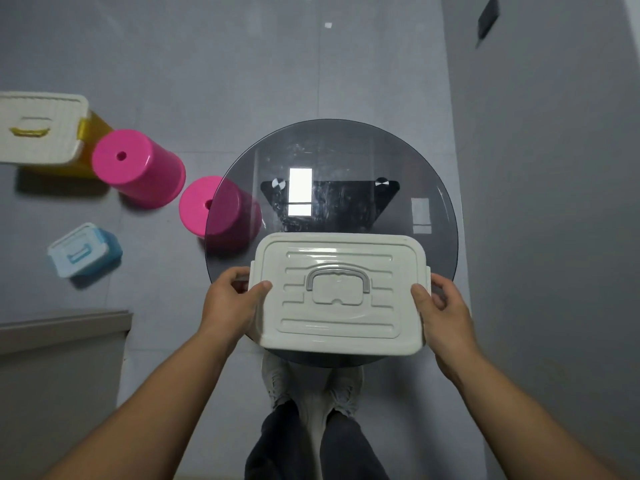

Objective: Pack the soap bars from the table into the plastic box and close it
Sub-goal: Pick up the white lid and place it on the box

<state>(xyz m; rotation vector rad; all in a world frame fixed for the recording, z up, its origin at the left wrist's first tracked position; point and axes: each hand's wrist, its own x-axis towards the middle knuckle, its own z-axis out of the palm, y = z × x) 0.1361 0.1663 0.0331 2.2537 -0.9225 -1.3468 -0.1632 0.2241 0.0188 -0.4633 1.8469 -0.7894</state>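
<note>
A cream plastic box (pixel 341 327) with its lid on and a grey handle (pixel 337 277) folded flat sits at the near edge of the round smoked-glass table (pixel 346 157). My left hand (pixel 230 301) grips the box's left side, thumb on the lid and fingers around the side latch. At the right side my right hand (pixel 445 315) holds it the same way, thumb on the lid edge. No soap bars are visible; the lid hides the box's inside.
On the floor at left stand two pink stools (pixel 138 168) (pixel 207 209), a yellow box with a white lid (pixel 41 129) and a small blue box (pixel 85 251). A grey ledge (pixel 62 327) is at the near left. My feet (pixel 311 386) are below the table.
</note>
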